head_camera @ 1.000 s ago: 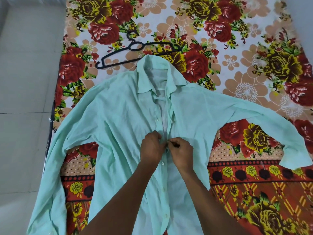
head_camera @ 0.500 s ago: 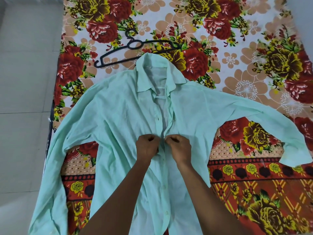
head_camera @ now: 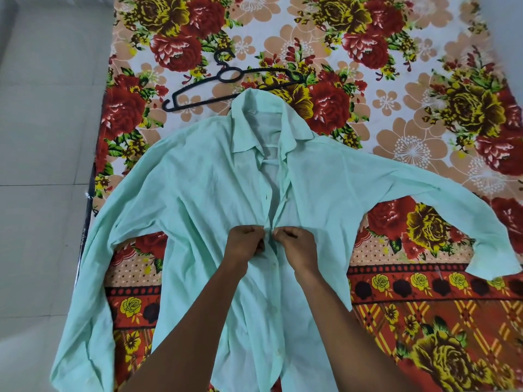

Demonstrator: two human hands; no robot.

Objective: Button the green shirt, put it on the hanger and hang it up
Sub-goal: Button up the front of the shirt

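We found both hands at the centre of the frame, on the shirt's front opening. The left hand (head_camera: 245, 246) had its fingers curled, pinching the left edge of the placket; the right hand (head_camera: 297, 244) was likewise curled, pinching the opposite edge. The two sets of knuckles sat just beside each other, with the placket edges drawn together between them. We could not tell whether a button lay between the fingertips.

The shirt (head_camera: 198, 193) lay face up and flat on the bed (head_camera: 396, 80), collar toward the top of the frame, sleeves spread to the lower left and the right. Above the hands we noted the front was open; below them small buttons showed along the closed front.

The hanger (head_camera: 198, 83), black, lay flat in the upper centre-left, its right end under the collar. A tiled floor (head_camera: 42, 137) filled the left side.
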